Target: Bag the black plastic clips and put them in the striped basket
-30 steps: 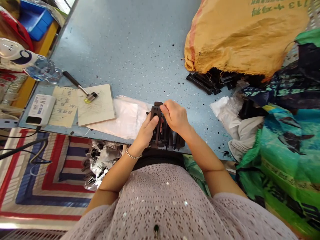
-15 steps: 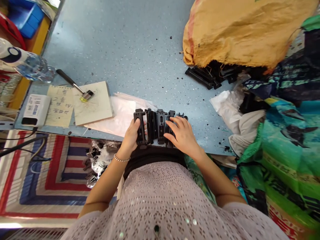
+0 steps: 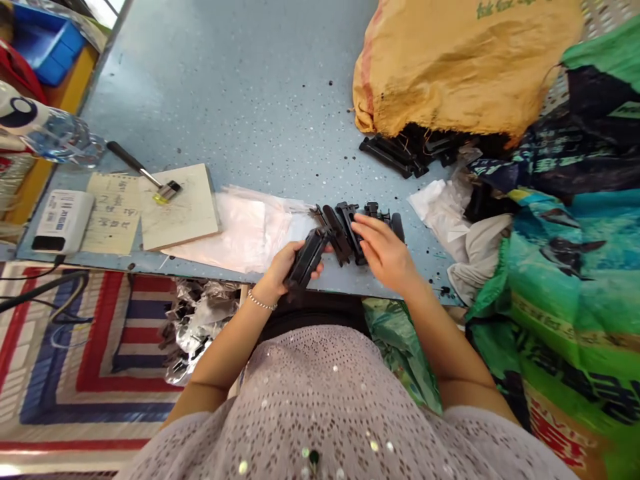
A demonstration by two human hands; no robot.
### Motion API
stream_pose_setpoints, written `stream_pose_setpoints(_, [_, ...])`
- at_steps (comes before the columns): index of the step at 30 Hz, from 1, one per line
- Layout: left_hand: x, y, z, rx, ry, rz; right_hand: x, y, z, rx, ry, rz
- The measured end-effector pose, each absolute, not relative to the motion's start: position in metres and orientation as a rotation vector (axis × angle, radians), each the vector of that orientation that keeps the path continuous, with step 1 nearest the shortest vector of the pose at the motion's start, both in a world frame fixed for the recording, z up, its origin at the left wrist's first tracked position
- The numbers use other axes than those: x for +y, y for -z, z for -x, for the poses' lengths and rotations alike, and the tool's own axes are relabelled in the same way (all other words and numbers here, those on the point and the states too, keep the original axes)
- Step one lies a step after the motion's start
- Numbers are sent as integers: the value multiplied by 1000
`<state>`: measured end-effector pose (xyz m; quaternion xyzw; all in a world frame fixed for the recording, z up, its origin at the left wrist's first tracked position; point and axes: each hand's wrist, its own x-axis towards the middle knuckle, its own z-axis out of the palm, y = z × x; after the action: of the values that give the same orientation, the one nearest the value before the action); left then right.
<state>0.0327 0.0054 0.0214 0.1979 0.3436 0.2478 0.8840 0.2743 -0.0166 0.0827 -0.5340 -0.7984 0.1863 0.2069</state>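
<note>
My left hand (image 3: 281, 269) is closed around a long black plastic part (image 3: 306, 259), held tilted over the table's front edge. Thumb on one side, fingertips showing on the other. Beside it several similar black plastic parts (image 3: 337, 235) lie in a slanting row on the table. My right hand (image 3: 389, 255) is open over the row, fingers stretched out and their tips against one of the parts. Farther right, more black parts (image 3: 384, 215) are partly hidden behind this hand. The exact kind of the parts cannot be made out.
Left of the row lie pale plastic bags (image 3: 240, 227), a board (image 3: 183, 213) with a hammer-like tool (image 3: 145, 172), a handwritten note (image 3: 114, 213), a white device (image 3: 63, 221) and a bottle (image 3: 63, 137). A yellow sack (image 3: 460, 67) spills black parts at right; printed bags (image 3: 575, 267) crowd beside it.
My left hand has tilted its black part and drawn it away from the row. The right hand and the other parts now appear farther right, the row slanting. The view has also shifted slightly.
</note>
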Motion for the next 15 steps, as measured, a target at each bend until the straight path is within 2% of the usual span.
stream_pose_setpoints(3, [-12, -39, -9, 695, -283, -533, -18, -90, -245, -2473, -705, 1117])
stream_pose_setpoints(6, [-17, -49, 18, 883, -358, -844, -11, -84, -240, -2506, -861, 1063])
stream_pose_setpoints(10, [-1, -36, 53, 1540, -727, -1347, 1, -66, -246, -1999, -1095, 1350])
stream_pose_setpoints(15, [23, -8, 77, 1922, -662, -1741, 5, -34, -205, -1201, -1586, 1309])
